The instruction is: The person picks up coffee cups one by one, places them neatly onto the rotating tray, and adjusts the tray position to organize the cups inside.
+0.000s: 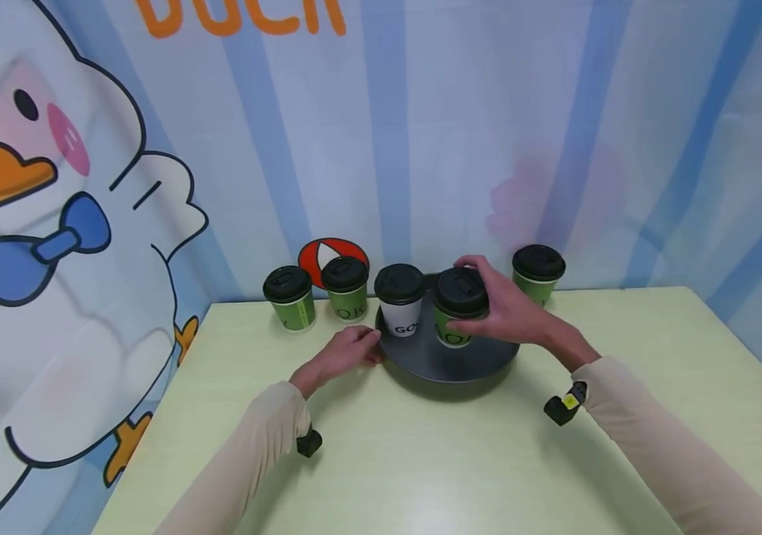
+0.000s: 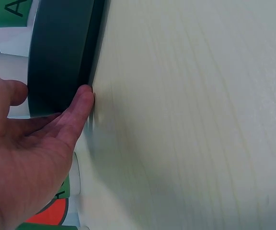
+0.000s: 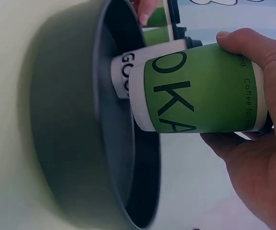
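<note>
A dark round pan with a tall side wall sits on the table, and a white paper cup with a black lid stands inside it. At the pan's left edge my left hand grips it, thumb at the rim and fingers along the outer wall. My right hand holds a green paper cup with a black lid, thumb and fingers around its upper part. This cup is over the pan, right of the white one, its base overlapping the pan's opening in the right wrist view.
Two more green cups with black lids, one at far left and one beside it, stand left of the pan. Another green cup stands behind my right hand. A printed curtain hangs behind the table's back edge.
</note>
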The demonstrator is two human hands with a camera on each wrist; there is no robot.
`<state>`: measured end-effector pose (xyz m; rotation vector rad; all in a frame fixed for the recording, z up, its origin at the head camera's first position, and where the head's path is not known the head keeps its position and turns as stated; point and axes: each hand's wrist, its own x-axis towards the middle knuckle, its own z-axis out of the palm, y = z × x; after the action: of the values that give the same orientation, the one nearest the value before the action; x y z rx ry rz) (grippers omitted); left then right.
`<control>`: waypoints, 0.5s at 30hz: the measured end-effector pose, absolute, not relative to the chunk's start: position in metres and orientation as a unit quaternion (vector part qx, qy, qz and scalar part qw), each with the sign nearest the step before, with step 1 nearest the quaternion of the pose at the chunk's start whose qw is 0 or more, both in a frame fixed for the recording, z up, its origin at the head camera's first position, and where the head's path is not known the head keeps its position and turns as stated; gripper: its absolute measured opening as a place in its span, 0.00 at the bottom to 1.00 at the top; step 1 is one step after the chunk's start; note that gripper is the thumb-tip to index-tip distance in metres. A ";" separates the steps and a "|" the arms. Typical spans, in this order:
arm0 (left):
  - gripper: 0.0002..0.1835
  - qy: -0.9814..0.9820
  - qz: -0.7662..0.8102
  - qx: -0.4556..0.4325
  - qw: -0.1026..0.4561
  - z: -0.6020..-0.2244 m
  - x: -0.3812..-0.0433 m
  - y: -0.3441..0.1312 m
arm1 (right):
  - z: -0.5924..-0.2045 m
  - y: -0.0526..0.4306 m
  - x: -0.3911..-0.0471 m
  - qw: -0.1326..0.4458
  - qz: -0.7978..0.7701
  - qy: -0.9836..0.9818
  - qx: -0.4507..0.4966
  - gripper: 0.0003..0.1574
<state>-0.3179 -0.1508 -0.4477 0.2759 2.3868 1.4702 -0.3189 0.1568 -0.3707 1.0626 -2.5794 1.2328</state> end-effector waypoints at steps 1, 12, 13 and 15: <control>0.24 0.837 0.514 0.098 0.160 -0.448 -0.318 -0.150 | -0.373 0.155 -0.318 0.042 0.407 -0.843 0.348 0.55; 0.23 0.837 0.514 0.093 0.163 -0.448 -0.319 -0.151 | -0.394 0.131 -0.318 0.050 0.382 -0.853 0.353 0.57; 0.24 0.835 0.517 0.093 0.166 -0.448 -0.319 -0.151 | -0.395 0.129 -0.318 0.050 0.380 -0.854 0.353 0.57; 0.24 0.831 0.519 0.098 0.174 -0.445 -0.319 -0.152 | -0.398 0.125 -0.318 0.049 0.378 -0.854 0.354 0.58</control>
<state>-0.3185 -0.1518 -0.4453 0.2772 2.3550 1.4716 -0.3177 0.1248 -0.3976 1.0782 -2.6021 1.1506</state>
